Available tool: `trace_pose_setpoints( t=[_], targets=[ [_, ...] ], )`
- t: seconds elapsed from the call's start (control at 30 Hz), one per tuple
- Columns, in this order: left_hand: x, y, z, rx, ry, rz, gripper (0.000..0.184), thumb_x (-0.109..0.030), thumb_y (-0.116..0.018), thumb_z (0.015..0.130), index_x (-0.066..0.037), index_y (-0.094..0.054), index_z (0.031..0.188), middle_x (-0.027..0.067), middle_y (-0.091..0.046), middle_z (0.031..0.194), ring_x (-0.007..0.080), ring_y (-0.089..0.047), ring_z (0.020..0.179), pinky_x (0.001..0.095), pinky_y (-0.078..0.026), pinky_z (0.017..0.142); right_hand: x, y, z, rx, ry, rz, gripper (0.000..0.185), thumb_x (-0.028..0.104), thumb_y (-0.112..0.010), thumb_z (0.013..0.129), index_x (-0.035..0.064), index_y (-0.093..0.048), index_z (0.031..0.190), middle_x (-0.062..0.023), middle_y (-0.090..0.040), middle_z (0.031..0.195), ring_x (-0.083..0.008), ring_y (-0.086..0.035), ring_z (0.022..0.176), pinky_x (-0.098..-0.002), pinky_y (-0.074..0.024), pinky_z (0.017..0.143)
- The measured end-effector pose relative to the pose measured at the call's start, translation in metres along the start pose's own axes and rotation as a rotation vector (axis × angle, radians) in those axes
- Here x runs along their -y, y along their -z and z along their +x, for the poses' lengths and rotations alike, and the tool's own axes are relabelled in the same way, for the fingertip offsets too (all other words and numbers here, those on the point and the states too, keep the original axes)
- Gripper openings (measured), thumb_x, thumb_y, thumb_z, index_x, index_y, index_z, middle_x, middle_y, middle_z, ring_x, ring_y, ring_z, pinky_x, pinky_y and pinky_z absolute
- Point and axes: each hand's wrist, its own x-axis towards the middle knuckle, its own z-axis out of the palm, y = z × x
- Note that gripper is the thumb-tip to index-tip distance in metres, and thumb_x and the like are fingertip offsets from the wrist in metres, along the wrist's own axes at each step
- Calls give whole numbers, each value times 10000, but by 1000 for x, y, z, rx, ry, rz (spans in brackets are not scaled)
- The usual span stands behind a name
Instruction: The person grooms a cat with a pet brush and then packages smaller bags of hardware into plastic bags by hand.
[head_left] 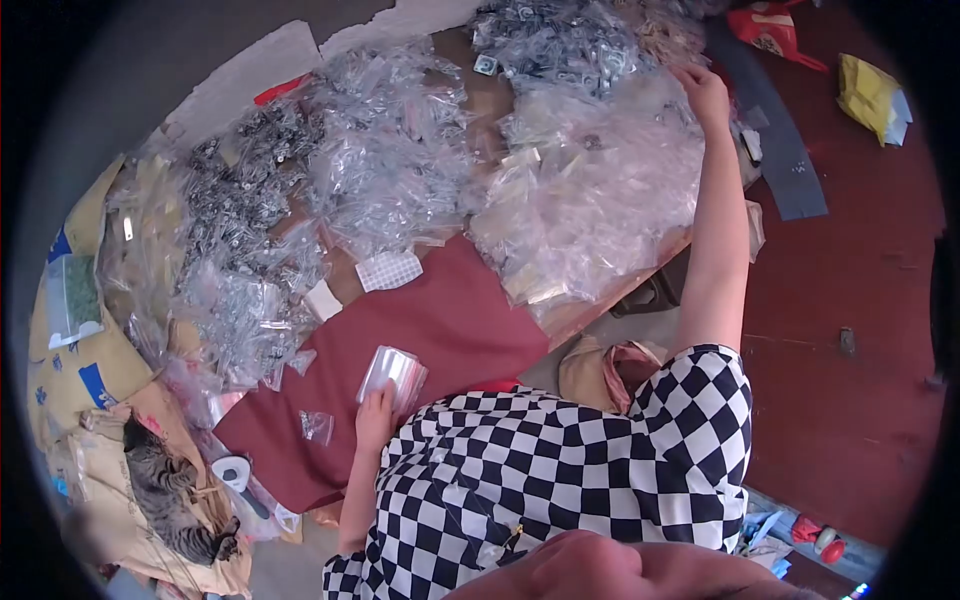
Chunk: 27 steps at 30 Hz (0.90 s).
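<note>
My left hand rests low over the dark red cloth, its fingers closed on a stack of clear plastic bags. A small clear packet lies on the cloth to the left of that hand. Stretched far out to the upper right, my right hand is at the edge of the heap of clear bags. Its fingers are pressed together, and what they hold, if anything, is too small to make out. Just beyond them is a pile of small bagged parts.
More heaps of bagged dark parts and clear packets cover the table's left and middle. A checked white pad lies by the cloth. A tabby cat lies on brown paper at lower left. A yellow packet is at far right.
</note>
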Motion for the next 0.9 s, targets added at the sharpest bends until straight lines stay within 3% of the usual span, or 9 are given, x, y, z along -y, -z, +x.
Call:
trace_pose_setpoints(
  t=[0.17,0.23,0.37,0.43,0.5,0.57,0.63,0.83,0.9],
  targets=[
    [6,-4,-9,-127,-30,-24,409,-155,-608,857,-106,-592,1263,104,-618,993,298,-638,855,410,-533,729,-80,-44,8,-240,-340,202,387,450,-668,841,118,-738,1026,-158,-714,886,-295,-696,845,-410,-512,739],
    [7,-3,-9,-168,6,-83,310,-163,-609,865,-108,-630,1169,102,-638,948,304,-649,810,416,-534,706,-100,-70,-17,-177,-441,96,311,319,-702,850,62,-742,1022,-56,-679,757,-132,-608,709,-310,-470,667],
    [10,-8,-6,-177,118,-122,156,-242,-633,881,-96,-679,907,116,-668,827,328,-659,719,432,-528,644,-204,-176,-76,216,-355,4,381,174,-675,796,52,-673,1157,-170,-698,894,-231,-641,771,-357,-507,725],
    [9,1,-4,-148,162,-118,193,-284,-648,870,-92,-673,867,123,-665,799,329,-658,708,433,-523,629,-228,-217,-89,-222,-265,-364,404,158,-697,785,77,-650,1177,-231,-668,1039,-314,-644,949,-426,-505,867],
    [3,13,-1,-101,228,-148,282,-363,-658,860,-87,-680,808,140,-659,740,336,-657,689,439,-514,608,-62,-151,-97,-280,-750,-325,648,238,-753,713,51,-562,1304,-180,-572,1309,-340,-544,1190,-442,-431,979],
    [-1,17,2,-111,262,-231,356,-415,-632,877,-78,-705,789,161,-655,698,353,-658,683,455,-512,612,-9,-145,-97,-482,-216,-231,525,148,-742,714,65,-607,1214,-172,-610,1194,-351,-566,1109,-458,-446,937],
    [7,10,0,-152,270,-285,387,-429,-612,893,-72,-717,788,173,-652,685,365,-659,684,465,-512,623,52,-144,-108,-373,249,-12,439,77,-681,758,65,-614,1191,-177,-624,1162,-375,-580,1064,-452,-454,925],
    [1,36,15,-276,432,-524,409,-405,-568,939,-39,-712,828,221,-644,751,392,-657,748,486,-505,669,294,-193,-232,443,794,532,386,90,-705,769,91,-653,1151,-136,-634,1129,-342,-571,1092,-443,-460,945],
    [0,60,1,-393,341,-686,402,-392,-587,927,-24,-696,808,210,-639,737,379,-649,724,455,-492,649,348,-203,-272,385,1043,417,328,109,-719,737,101,-676,1062,-120,-631,1097,-312,-554,1124,-429,-471,938]
  ],
)
